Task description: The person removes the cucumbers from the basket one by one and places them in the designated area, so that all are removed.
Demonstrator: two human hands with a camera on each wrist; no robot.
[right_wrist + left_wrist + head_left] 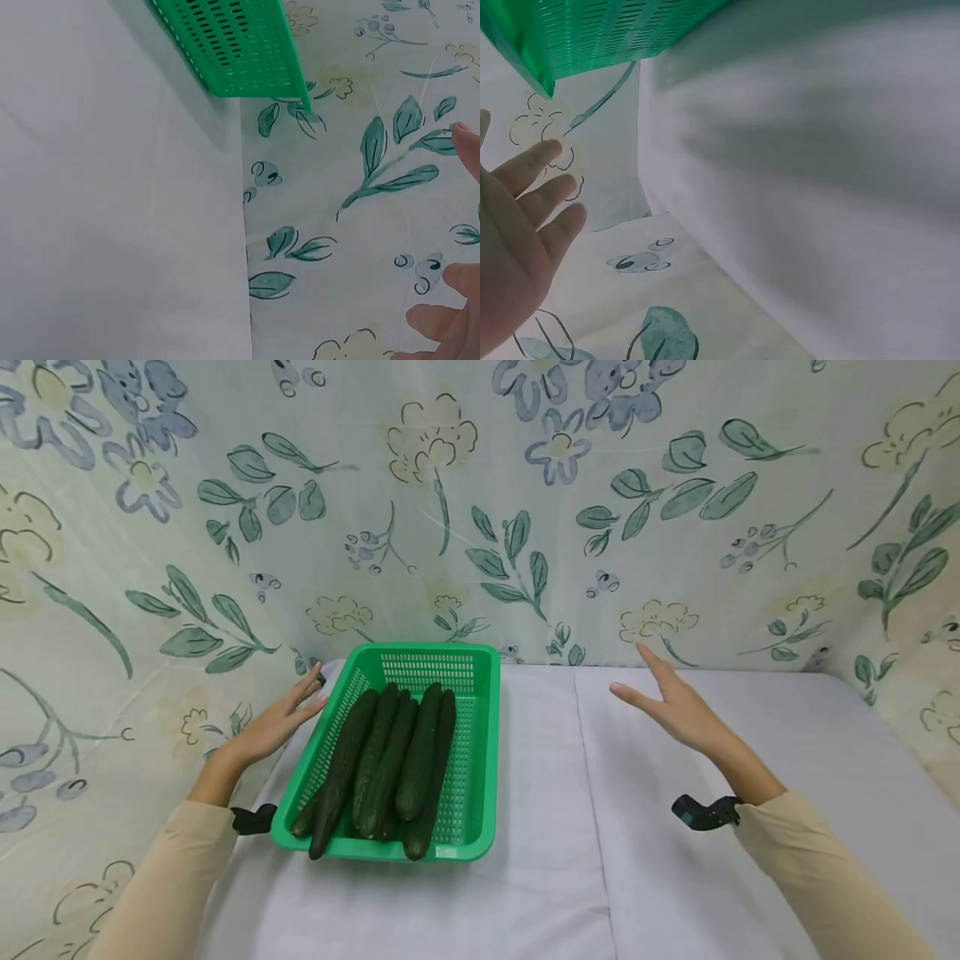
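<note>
Seemingly poised for a grasp, the left hand [272, 727] beside the green basket [492, 760] of cucumbers [392, 768] and right hand [688, 717] farther off, fingers apart, would need to reach inward

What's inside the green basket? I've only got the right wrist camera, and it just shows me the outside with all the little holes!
Observer: Several dark green cucumbers lie in the green basket; the head view shows them.

Operator: Wow, cucumbers! And what's next to it, over on the left side? My camera can't see round there.

Observer: The left grip is there, with nothing in it.
</note>
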